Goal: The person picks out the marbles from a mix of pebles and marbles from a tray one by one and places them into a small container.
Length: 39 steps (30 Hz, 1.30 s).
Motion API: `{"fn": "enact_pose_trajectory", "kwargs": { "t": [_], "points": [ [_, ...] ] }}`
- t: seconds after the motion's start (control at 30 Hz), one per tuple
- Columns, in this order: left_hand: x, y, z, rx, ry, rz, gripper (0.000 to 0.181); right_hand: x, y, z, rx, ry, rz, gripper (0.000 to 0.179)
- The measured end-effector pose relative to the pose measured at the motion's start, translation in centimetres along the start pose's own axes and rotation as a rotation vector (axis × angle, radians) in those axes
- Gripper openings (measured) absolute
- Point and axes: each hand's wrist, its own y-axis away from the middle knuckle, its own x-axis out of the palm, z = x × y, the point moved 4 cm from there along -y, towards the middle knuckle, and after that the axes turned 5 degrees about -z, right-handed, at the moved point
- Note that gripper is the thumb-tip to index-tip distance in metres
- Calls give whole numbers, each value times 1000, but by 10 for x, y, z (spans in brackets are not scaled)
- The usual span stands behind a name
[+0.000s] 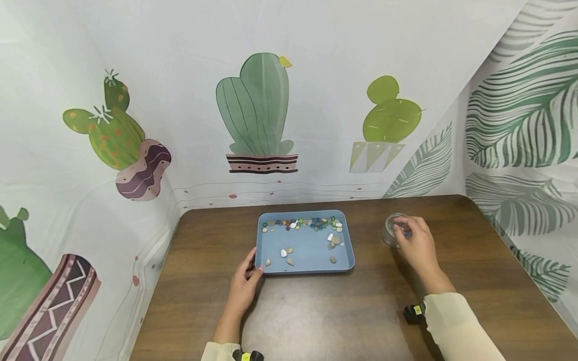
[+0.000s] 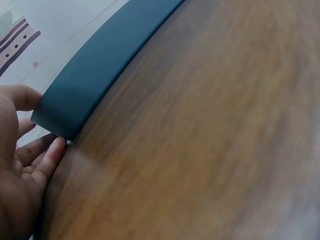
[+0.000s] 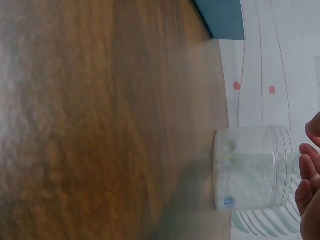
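Note:
A blue rectangular tray (image 1: 309,253) lies on the table with glass marbles and pebbles in it. My left hand (image 1: 244,288) holds its front left corner; the left wrist view shows the thumb and fingers against the tray's wall (image 2: 95,65). To the right of the tray, a clear jar (image 3: 250,170) stands upright without a lid in sight. Near its bottom are a blue marble (image 3: 229,202) and greenish, clear ones. Over the jar's mouth is my right hand (image 1: 417,245), its fingers loosely bent and just off the rim, with nothing visible between them.
Along the tray's back edge runs a row of coloured marbles (image 1: 318,224) and small stones. Pale pebbles (image 1: 283,253) lie at its front left, others (image 1: 334,240) on the right. The brown wooden table (image 1: 316,316) ends at a cactus-print cloth (image 1: 325,185).

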Motion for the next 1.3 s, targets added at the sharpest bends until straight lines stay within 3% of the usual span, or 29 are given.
{"fn": "enact_pose_trajectory", "kwargs": {
  "t": [0.43,1.3],
  "points": [
    [-1,0,1,-12,-11,2,57,14,5,15,-80,-22,29,16],
    [-1,1,0,7,-1,2,56,54,24,54,-152,-57,172,17]
  ]
}}
